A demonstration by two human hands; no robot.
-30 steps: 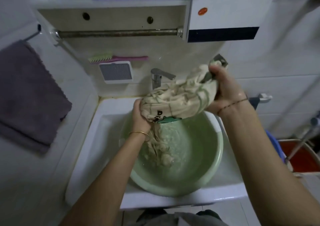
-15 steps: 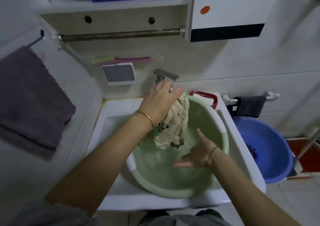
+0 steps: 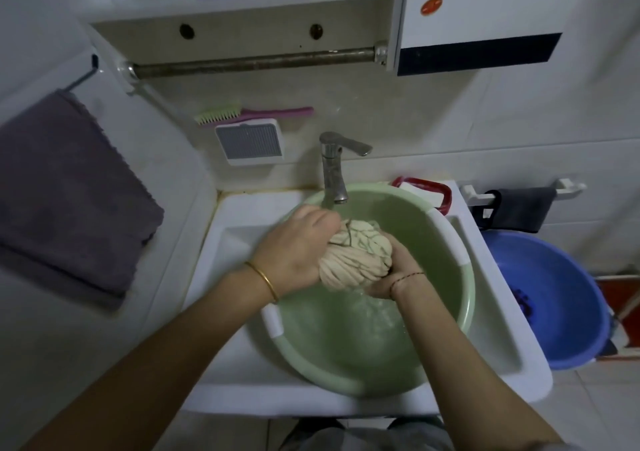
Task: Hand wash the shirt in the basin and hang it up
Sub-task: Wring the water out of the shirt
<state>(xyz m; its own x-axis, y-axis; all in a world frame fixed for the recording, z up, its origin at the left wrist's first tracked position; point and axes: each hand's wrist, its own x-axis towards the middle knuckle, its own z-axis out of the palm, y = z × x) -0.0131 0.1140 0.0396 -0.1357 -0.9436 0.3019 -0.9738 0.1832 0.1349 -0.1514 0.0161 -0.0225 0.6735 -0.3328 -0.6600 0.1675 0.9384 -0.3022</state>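
Note:
The cream shirt (image 3: 356, 256) with green stripes is twisted into a tight wet bundle above the pale green basin (image 3: 453, 329), which sits in the white sink (image 3: 239, 374). My left hand (image 3: 298, 249) grips the bundle's left end. From below on the right, my right hand (image 3: 391, 274) grips its other end. Water runs out of the shirt into the basin. The water in the basin is shallow and rippled.
A metal tap (image 3: 334, 170) stands just behind the shirt. A rusty rail (image 3: 252, 62) runs under the shelf above. A purple towel (image 3: 65, 191) hangs on the left wall. A blue tub (image 3: 554, 294) sits on the floor at the right. A brush (image 3: 249, 114) lies above a wall soap dish (image 3: 251, 142).
My right hand, open over the water half a second ago, has come up and taken the shirt's lower end. The hanging shirt is now a tight twisted bundle held by both hands.

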